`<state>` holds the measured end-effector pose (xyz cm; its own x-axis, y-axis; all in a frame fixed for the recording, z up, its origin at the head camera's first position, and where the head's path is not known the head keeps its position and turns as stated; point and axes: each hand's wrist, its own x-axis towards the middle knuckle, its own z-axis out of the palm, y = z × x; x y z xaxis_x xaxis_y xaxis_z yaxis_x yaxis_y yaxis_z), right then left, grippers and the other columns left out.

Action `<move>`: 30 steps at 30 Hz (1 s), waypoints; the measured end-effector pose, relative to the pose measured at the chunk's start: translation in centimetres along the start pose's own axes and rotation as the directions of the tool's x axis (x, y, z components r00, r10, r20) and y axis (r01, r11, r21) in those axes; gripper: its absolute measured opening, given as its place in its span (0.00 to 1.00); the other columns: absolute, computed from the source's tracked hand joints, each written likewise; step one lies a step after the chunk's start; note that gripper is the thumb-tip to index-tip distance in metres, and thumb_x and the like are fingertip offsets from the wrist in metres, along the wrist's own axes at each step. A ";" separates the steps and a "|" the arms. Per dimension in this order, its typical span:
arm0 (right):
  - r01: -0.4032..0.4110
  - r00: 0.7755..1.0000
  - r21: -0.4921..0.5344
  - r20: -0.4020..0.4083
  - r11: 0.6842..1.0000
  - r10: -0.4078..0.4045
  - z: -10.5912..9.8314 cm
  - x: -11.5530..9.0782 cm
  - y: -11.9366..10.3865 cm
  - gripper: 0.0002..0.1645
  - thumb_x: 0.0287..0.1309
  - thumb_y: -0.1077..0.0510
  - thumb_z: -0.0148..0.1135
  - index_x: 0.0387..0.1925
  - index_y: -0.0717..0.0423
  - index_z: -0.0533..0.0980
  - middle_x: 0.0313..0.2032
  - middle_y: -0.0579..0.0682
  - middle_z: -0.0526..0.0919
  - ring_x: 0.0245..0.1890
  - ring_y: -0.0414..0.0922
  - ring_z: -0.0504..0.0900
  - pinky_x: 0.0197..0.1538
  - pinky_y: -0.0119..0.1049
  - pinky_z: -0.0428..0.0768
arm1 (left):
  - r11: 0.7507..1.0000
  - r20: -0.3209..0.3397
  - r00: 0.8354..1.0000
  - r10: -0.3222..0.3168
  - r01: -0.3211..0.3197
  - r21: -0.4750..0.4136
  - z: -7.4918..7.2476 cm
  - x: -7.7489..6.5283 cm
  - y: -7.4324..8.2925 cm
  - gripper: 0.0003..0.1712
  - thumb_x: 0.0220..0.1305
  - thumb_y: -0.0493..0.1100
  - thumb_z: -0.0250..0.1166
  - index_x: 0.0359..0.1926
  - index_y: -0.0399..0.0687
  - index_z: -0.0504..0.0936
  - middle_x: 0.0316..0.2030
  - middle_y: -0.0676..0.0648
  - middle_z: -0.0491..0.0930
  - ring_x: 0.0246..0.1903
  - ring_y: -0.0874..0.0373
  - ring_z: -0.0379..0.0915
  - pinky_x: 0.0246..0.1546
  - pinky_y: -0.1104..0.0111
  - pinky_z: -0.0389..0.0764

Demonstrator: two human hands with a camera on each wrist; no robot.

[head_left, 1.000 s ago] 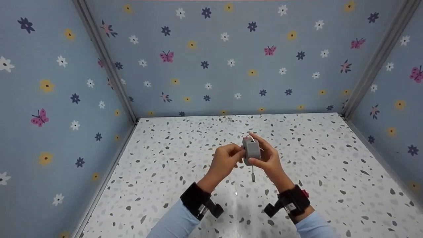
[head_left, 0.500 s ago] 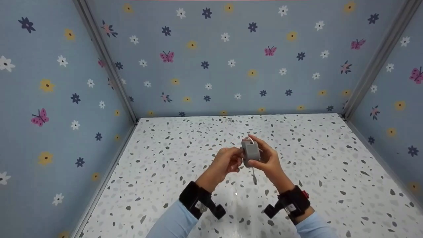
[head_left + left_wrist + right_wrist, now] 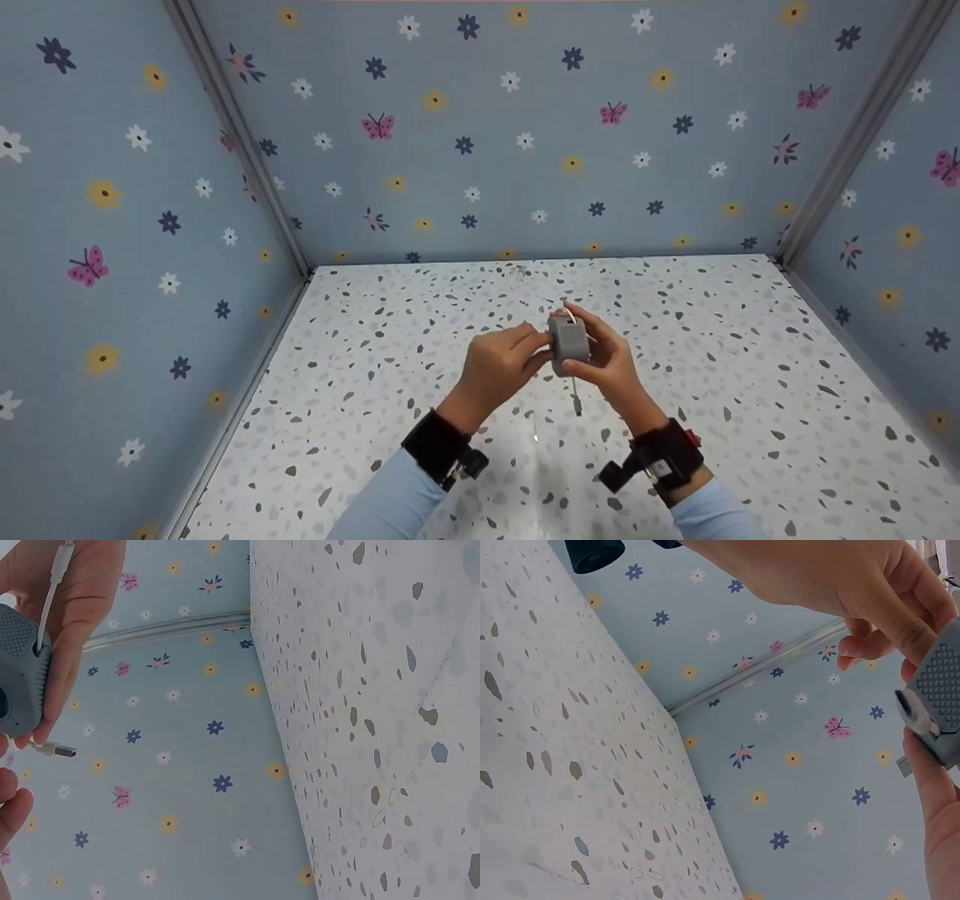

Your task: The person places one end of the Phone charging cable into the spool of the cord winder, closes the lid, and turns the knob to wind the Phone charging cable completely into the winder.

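A grey cable winder (image 3: 571, 341), a blocky case with a textured face, is held up above the table. My right hand (image 3: 611, 360) grips it from the right, thumb in front and fingers behind. My left hand (image 3: 495, 367) reaches its left face, thumb and index fingertips meeting there; the contact spot is hidden. White cable runs from the case. One plug (image 3: 577, 407) dangles below. The left wrist view shows the case (image 3: 22, 664) with a dark round opening, the cable's slim white connector (image 3: 60, 566) and a metal-tipped plug (image 3: 61, 751).
A white speckled tabletop (image 3: 375, 405) spreads beneath both hands. Blue flowered panels (image 3: 495, 172) stand behind and at both sides, joined by grey metal corner posts (image 3: 247, 142). Each wrist carries a black strap with a small camera (image 3: 471, 463).
My left hand has turned at the winder's side: its fingers hung lower half a second ago and now point at the case. The right hand stays nearly still; the dangling plug shifts slightly.
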<state>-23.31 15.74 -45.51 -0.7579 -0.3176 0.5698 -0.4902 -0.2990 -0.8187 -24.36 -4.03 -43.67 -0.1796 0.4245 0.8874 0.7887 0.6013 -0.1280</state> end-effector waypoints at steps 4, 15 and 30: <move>0.002 1.000 -0.007 -0.001 1.000 -0.002 0.0 0.1 0.0 0.42 0.56 0.69 0.65 0.70 0.63 0.60 0.62 0.49 0.73 0.57 0.46 0.77 0.51 0.34 0.80 | 0.982 0.083 0.988 -0.132 0.142 -0.127 0.1 -0.1 0.4 0.08 0.60 0.47 0.68 0.32 0.48 0.82 0.25 0.52 0.78 0.19 0.66 0.72 0.21 0.76 0.75; -0.012 1.000 -0.016 0.005 1.000 0.012 0.2 -0.1 0.3 0.42 0.55 0.68 0.65 0.70 0.64 0.59 0.63 0.48 0.73 0.60 0.47 0.75 0.51 0.33 0.80 | -0.401 0.834 0.180 -0.522 0.811 -0.426 -0.1 2.3 2.0 0.12 0.56 0.37 0.58 0.17 0.43 0.76 0.13 0.53 0.70 0.08 0.68 0.58 0.14 0.76 0.69; -0.031 0.999 -0.002 -0.027 1.000 0.031 0.0 -0.2 0.0 0.43 0.54 0.68 0.67 0.70 0.61 0.60 0.62 0.49 0.74 0.57 0.47 0.77 0.51 0.34 0.80 | 0.519 0.445 0.725 -0.526 0.688 -0.507 -0.4 0.7 1.4 0.08 0.67 0.41 0.58 0.32 0.45 0.82 0.24 0.54 0.79 0.15 0.67 0.65 0.18 0.76 0.71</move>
<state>-23.15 15.80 -45.65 -0.7842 -0.3025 0.5419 -0.4669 -0.2875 -0.8362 -23.14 -3.14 -43.11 -0.8067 0.2925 0.5135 0.5839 0.2605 0.7689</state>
